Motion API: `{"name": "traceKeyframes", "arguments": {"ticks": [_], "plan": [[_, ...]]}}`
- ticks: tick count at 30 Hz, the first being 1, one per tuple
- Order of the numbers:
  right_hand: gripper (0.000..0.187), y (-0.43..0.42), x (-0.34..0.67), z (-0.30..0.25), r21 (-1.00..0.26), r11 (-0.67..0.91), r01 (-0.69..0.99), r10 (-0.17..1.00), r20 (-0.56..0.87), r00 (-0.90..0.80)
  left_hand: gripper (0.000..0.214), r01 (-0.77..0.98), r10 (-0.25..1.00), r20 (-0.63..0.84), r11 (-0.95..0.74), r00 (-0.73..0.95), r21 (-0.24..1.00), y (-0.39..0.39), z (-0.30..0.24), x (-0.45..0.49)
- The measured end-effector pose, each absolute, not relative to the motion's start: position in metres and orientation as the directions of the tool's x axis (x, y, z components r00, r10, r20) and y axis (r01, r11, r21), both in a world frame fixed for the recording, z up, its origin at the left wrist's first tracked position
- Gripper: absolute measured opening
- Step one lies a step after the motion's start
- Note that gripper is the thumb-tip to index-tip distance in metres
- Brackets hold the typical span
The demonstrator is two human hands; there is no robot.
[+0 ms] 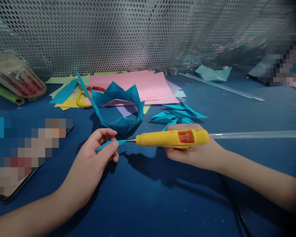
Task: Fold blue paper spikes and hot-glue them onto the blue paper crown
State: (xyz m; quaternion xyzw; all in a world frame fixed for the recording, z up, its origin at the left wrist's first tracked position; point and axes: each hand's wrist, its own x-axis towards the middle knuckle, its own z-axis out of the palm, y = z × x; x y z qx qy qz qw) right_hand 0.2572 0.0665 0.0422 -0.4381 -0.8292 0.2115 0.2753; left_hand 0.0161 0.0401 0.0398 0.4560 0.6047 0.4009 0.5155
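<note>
Between the thumb and fingers of my left hand (98, 151) is a small folded piece of blue paper (105, 144), its pointed end toward the right. My right hand (187, 154) grips a yellow hot glue gun (158, 138) with a clear glue stick (256, 134) sticking out of its back. The metal nozzle (131, 140) meets the paper's tip; whether it touches cannot be made out. Just behind stands a ring of folded blue paper (128, 123) with pointed peaks. A pile of folded blue paper pieces (172, 115) lies beyond my right hand.
Pink paper sheets (153, 85) and yellow-handled scissors (81, 100) lie at the back, before a perforated metal panel (113, 36). A clear jar (17, 77) is at left, above a blurred-out flat device (27, 161). A spare glue stick (222, 86) and black cord (234, 204) are at right.
</note>
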Motion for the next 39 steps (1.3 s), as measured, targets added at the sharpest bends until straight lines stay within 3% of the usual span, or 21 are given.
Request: {"name": "traceKeyframes", "arguments": {"ticks": [14,39], "plan": [[0.011,0.0671,0.2596,0.0383,-0.553,0.562,0.615,0.823,0.302,-0.481,0.033,0.221,0.972,-0.232,0.232,-0.023,0.947,0.0397,0.0412,0.0158],[0.009,0.0664,0.2562,0.0417,-0.668,0.485,0.564,0.863,0.262,-0.432,0.031,0.107,0.961,-0.262,0.271,-0.085,0.957,0.0377,0.0418,0.0167]]}}
